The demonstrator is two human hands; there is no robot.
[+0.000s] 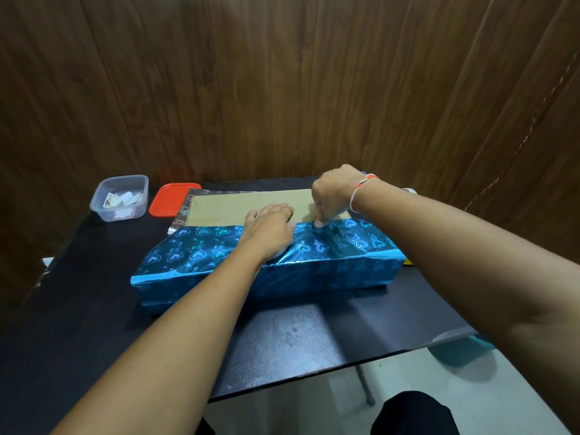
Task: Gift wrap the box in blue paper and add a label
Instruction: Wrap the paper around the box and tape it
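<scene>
A long flat cardboard box (251, 206) lies across the black table, its bare brown top showing at the far side. Shiny blue paper with heart prints (194, 249) covers its near side and front half of the top. My left hand (270, 229) lies flat on the paper's edge near the middle, pressing it onto the box. My right hand (334, 196) is curled just to the right, fingertips pinching the paper's edge. A strip of the paper's silver underside (183, 211) shows at the box's far left.
A clear plastic tub (120, 197) holding small paper labels stands at the back left, with its red lid (171, 199) beside it. The black table (282, 340) ends close to me; pale floor and a table leg (364, 384) lie below. A wooden wall stands right behind.
</scene>
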